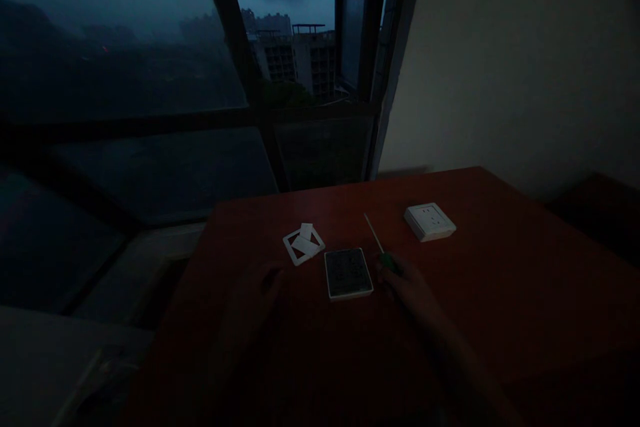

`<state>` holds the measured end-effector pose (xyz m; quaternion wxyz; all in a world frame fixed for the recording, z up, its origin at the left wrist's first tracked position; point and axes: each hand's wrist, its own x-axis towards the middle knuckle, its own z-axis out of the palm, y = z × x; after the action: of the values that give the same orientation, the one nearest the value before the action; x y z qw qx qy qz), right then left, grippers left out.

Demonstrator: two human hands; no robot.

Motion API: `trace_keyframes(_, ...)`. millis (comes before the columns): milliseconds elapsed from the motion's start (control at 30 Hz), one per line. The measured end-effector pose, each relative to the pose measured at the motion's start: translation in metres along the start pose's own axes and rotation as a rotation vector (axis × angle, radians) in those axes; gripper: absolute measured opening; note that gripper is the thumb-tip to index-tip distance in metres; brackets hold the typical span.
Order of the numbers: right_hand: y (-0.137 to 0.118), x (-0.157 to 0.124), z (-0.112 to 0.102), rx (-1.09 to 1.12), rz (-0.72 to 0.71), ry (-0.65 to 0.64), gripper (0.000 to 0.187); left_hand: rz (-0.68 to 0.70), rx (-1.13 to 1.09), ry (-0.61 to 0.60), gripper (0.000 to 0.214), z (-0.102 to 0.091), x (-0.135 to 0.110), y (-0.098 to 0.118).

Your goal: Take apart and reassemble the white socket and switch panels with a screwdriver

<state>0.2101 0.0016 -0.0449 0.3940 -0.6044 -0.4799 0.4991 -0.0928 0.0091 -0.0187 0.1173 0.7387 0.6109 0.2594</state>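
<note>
My right hand (407, 283) is closed around the green handle of a screwdriver (375, 235), whose thin shaft points away toward the window. To its left sits a square box with a pale rim and a dark top face (349, 272); fine detail on it is lost in the dim light. My left hand (255, 290) rests on the table left of that box, its thumb and fingers slightly apart, holding nothing that I can see. Just beyond it lies a white square frame (291, 255) with loose white cover pieces (306, 240) across it.
A white wall socket (431, 220) in a raised box stands farther back on the right. Everything lies on a reddish-brown table (500, 267). A large dark-framed window (260, 113) rises behind, with a pale wall (500, 67) to the right. The room is very dark.
</note>
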Motion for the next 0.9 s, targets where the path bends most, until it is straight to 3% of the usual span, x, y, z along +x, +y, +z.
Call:
trace_keyframes(167,0.003,0.003,-0.001,0.002,0.002,0.003,0.044,-0.03,-0.105,0.02,0.021,-0.004,0.002,0.014)
trace_keyframes(333,0.003,0.002,0.0,0.009,-0.008,-0.003,0.043,0.013,-0.194,-0.05,0.016,0.002,0.006,0.033)
trace_keyframes(567,0.004,0.001,0.0,0.024,-0.017,-0.017,0.041,0.185,-0.356,-0.143,0.019,0.018,0.02,0.065)
trace_keyframes(900,0.007,0.004,0.002,0.022,-0.015,-0.023,0.04,0.398,-0.187,-0.237,0.019,0.057,0.047,0.095)
